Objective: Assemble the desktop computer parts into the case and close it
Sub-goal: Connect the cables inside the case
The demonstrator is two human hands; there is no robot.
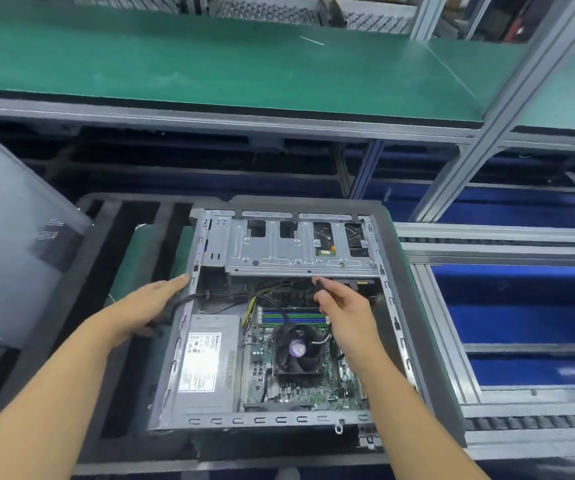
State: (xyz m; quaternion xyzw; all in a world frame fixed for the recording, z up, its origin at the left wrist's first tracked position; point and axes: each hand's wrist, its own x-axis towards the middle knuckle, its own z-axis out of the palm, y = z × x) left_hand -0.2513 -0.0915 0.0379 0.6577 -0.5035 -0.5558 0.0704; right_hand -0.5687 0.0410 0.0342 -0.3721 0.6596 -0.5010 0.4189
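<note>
At the far left a grey panel [12,237] stands tilted, too blurred to read; it may be the case's side cover. Beside it a black foam tray [414,306] carries the open computer case [175,368], which lies on its side. The left hand [147,306] rests against the case's left wall, its grip spread and fingers straight. Inside, the power supply [206,362] sits at the left, the drive cage [300,244] spans the far end, and a fan [298,351] sits on the motherboard [313,389]. The right hand [345,306] hovers above the memory slots [293,317], its grip pinching a small dark connector [319,284] just below the cage's edge. Metal rails [487,244] run to the right of the tray.
</note>
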